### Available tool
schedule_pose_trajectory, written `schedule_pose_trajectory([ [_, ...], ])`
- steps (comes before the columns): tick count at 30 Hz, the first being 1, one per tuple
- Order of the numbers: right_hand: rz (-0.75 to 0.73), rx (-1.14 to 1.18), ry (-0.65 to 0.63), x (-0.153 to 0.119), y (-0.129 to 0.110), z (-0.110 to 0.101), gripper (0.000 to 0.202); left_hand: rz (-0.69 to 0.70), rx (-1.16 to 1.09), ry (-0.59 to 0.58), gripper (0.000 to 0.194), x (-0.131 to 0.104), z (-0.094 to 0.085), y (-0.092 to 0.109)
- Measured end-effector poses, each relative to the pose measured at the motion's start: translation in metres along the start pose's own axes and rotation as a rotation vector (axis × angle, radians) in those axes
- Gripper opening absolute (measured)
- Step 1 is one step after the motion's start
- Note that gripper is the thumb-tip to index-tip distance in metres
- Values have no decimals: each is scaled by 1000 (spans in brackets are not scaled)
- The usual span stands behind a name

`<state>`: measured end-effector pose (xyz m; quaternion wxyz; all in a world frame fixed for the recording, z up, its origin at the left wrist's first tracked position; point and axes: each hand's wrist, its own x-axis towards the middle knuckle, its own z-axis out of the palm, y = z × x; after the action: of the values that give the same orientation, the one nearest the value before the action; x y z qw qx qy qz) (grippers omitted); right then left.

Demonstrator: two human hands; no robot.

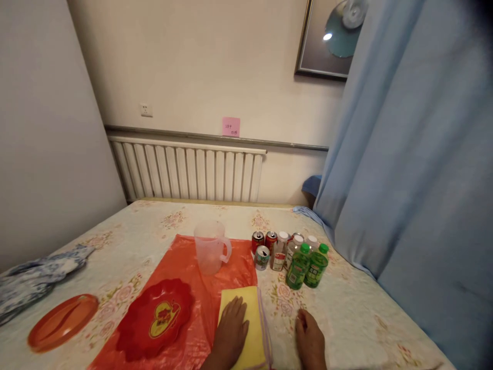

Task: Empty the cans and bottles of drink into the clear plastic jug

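My left hand lies flat on a folded yellow cloth, its fingers stretched out. The cloth rests partly over a red plastic sheet. To the right, my right hand is on the floral tablecloth with its fingers curled in; whether anything is inside them is hidden. Two green bottles stand just beyond that hand. A red scalloped plate sits on the sheet at the left, and a clear plastic jug stands on its far part.
Behind the green bottles are several cans and clear bottles. An orange oval plate and a patterned cloth lie at the left. A blue curtain hangs along the right edge, and a radiator is behind.
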<state>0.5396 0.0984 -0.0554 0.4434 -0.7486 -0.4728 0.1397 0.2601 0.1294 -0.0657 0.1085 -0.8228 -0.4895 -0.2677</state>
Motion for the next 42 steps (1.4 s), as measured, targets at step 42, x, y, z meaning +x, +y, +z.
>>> schedule_pose_trajectory([
  [42, -28, 58, -22, -15, 3, -2, 47, -635, -959, -280, 29, -6, -89, 19],
])
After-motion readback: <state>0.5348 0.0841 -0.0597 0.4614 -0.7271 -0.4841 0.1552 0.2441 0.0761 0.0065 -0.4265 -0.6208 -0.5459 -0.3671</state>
